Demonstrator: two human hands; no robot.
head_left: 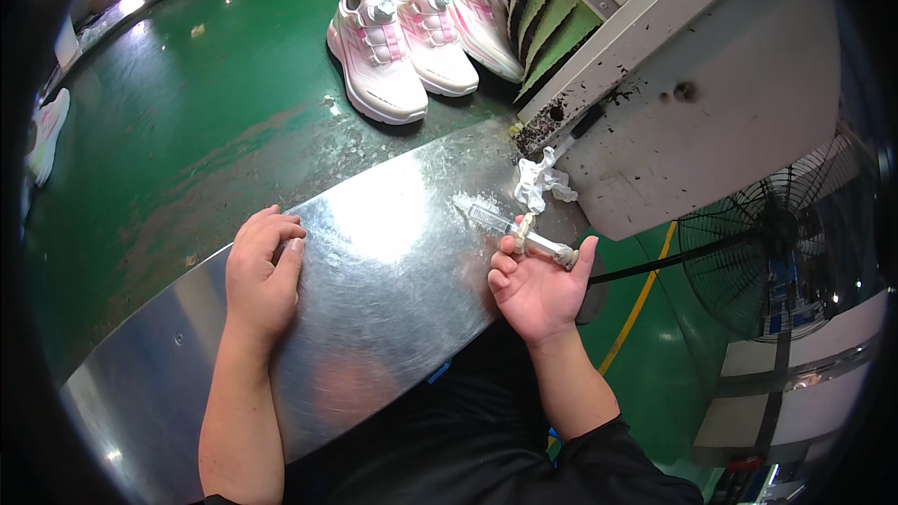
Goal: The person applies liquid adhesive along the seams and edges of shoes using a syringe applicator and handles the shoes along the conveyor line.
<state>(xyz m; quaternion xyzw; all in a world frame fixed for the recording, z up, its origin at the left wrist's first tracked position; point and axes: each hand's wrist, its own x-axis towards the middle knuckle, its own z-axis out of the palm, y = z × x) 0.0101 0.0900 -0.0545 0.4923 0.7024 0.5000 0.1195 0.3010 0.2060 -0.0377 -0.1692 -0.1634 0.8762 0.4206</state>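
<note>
My right hand (535, 285), palm up, has its fingers curled around a clear plastic syringe (546, 245). Pale, crusty residue coats the syringe's finger flange and plunger end, and its tip points left over the metal ledge. My left hand (262, 271) rests on the edge of the shiny metal ledge (374, 309), its fingers loosely bent with the thumb apart from them. Nothing shows in that hand, though its palm is hidden. Beyond the right hand lies a crumpled white tissue (538, 180). Whitish residue marks the metal near the syringe tip.
White-and-pink sneakers (379, 61) stand on the green conveyor belt (206, 93), beside green flaps (552, 28) hanging from a machine housing. Another shoe (45, 136) is at the far left. A grey panel (720, 84) and a black fan (781, 224) stand on the right.
</note>
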